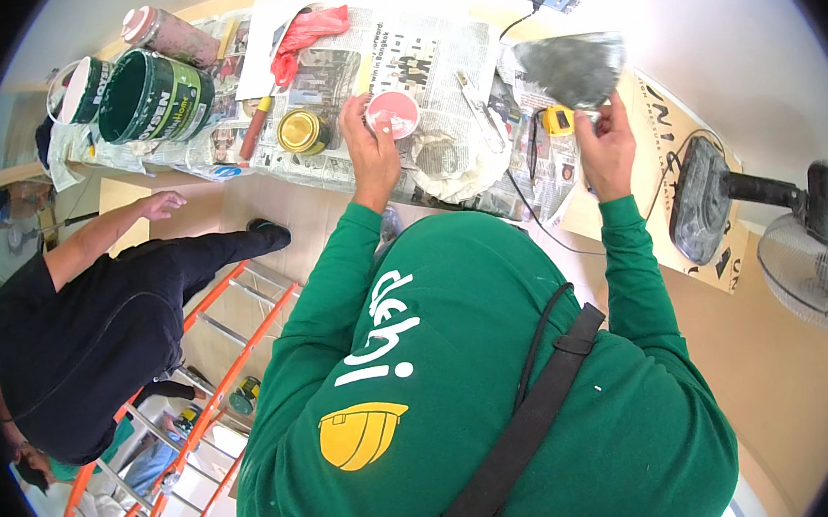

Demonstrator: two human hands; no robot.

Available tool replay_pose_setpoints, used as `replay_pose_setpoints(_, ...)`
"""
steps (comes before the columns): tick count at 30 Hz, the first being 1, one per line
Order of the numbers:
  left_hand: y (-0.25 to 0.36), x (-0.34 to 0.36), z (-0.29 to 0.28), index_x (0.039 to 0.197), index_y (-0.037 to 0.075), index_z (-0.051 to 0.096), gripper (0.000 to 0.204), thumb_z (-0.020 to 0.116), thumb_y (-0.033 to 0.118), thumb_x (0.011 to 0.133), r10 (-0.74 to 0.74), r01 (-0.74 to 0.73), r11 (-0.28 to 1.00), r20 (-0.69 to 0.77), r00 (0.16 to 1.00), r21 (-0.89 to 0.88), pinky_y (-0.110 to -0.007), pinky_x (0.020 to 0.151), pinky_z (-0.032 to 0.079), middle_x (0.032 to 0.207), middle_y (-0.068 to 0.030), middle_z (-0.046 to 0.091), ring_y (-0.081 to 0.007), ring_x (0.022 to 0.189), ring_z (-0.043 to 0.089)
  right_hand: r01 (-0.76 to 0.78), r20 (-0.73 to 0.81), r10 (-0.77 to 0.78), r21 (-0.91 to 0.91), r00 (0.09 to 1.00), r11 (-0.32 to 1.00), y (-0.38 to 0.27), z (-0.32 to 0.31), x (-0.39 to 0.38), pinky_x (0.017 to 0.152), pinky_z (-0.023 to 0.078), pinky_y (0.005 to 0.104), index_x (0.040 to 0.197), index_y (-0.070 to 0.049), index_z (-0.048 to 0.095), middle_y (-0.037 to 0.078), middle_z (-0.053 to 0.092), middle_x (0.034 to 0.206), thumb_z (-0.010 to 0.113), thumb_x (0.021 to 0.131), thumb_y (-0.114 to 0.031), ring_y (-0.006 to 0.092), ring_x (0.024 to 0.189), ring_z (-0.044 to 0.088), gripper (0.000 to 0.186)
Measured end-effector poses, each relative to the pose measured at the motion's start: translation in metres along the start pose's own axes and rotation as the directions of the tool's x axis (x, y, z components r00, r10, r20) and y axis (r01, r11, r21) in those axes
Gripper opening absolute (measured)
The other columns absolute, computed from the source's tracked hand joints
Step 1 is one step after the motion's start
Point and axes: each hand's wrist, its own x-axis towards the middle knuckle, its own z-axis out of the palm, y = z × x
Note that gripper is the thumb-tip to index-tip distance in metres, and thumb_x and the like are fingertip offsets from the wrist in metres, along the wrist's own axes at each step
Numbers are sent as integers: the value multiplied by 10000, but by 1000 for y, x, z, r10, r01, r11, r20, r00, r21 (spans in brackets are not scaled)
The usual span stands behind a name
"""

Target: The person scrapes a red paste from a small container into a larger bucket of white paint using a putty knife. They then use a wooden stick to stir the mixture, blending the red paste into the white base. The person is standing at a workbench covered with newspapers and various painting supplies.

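Note:
My left hand (372, 155) is closed on the near left side of a small round pink tub (395, 111), its thumb over the rim. At the right, my right hand (607, 141) grips what looks like a broad putty knife (569, 66). Its grey-smeared blade flares away from me, and its handle is hidden by the fingers. Close to that hand lies a yellow tape measure (557, 121). A gold-lidded tin (302, 131) stands left of the pink tub. Between my hands are a crumpled whitish cloth (460, 169) and a long slim tool (482, 112).
Newspaper (416, 40) covers the table. A green paint bucket (144, 97), a dusty pink bottle (170, 37), a red-handled tool (255, 130) and red plastic (309, 41) lie leftward. A fan (807, 247) stands right. At left are a person in black (91, 352) and an orange ladder (207, 411).

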Motion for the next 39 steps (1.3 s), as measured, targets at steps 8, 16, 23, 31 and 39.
replay_pose_setpoints(8, 3, 14, -11, 1483, -72, 425, 847, 885, 274, 861, -80, 80, 997, 86, 993, -1, -408, 1105, 453, 1366, -221, 581, -315, 1257, 588, -542, 447, 308, 717, 840, 438, -27, 35, -31, 615, 558, 312, 1077, -21, 646, 80, 699, 878, 754, 972, -200, 181, 685, 693, 234)
replay_pose_setpoints(16, 21, 29, -37, 1435, -25, 496, 582, 781, 130, 952, -374, 589, 492, 454, 808, -642, -313, 987, 534, 1295, -114, 652, -168, 1131, 649, -775, 726, 275, 570, 630, 273, -63, 76, -56, 515, 569, 288, 1196, -33, 640, 85, 687, 904, 736, 1003, -259, 159, 636, 679, 313)
replay_pose_setpoints(23, 29, 23, -32, 1553, -58, 401, 747, 791, 111, 938, -313, 554, 608, 470, 825, -569, -337, 1090, 479, 1433, -160, 589, -208, 1279, 592, -835, 789, 283, 483, 546, 263, -52, 83, -50, 488, 550, 259, 1161, -33, 627, 105, 677, 881, 737, 1000, -288, 144, 618, 663, 321)
replay_pose_setpoints(31, 36, 26, -33, 1506, -54, 456, 680, 785, 119, 937, -280, 520, 671, 469, 838, -528, -326, 1087, 467, 1410, -141, 596, -188, 1260, 586, -880, 855, 222, 430, 469, 202, -36, 80, -42, 481, 547, 241, 1140, -16, 608, 121, 667, 884, 748, 988, -301, 134, 616, 656, 352)
replay_pose_setpoints(39, 47, 27, -36, 1434, -20, 494, 595, 775, 168, 945, -283, 442, 804, 398, 873, -398, -312, 1070, 463, 1340, -99, 600, -154, 1208, 580, -883, 881, 161, 403, 446, 243, -22, 76, -32, 472, 540, 227, 1164, 10, 621, 145, 690, 922, 753, 980, -306, 113, 615, 655, 389)
